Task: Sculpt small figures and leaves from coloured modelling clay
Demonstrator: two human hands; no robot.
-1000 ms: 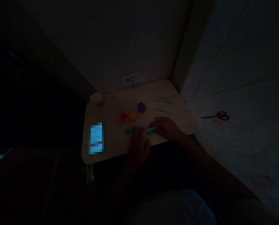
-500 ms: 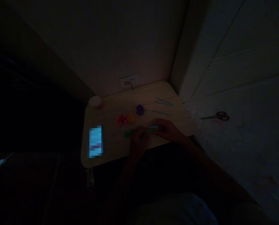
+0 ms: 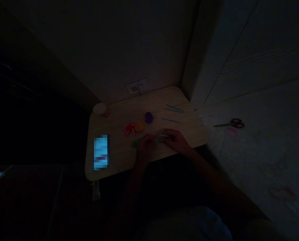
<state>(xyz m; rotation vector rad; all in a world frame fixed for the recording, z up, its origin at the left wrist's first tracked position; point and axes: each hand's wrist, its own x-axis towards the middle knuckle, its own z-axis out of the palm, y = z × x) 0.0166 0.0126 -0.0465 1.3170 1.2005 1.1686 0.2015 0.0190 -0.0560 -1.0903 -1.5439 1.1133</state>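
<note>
In dim light my left hand [image 3: 144, 147] is closed over green yarn [image 3: 135, 143], whose bundle sticks out on its left side. To its right, my right hand [image 3: 176, 140] pinches a thin pale crochet hook [image 3: 165, 135]. A strand of green shows between the two hands, near the table's front edge. Beyond them lie a purple ball of yarn [image 3: 148, 117], an orange ball [image 3: 139, 126] and a red and pink piece [image 3: 129, 129] with finger-like ends. Several teal crochet hooks [image 3: 172, 120] rest farther back on the right.
A lit phone [image 3: 100, 152] lies on the left of the small wooden table [image 3: 119, 160]. At the back left corner stands a round pale-lidded container [image 3: 100, 108]. A wall socket [image 3: 135, 87] is behind. Scissors [image 3: 229, 124] lie on the pale surface at right.
My right hand has shifted slightly, and the pale hook in it now points left more plainly. My left hand stays on the green yarn. The whole view has moved a little.
</note>
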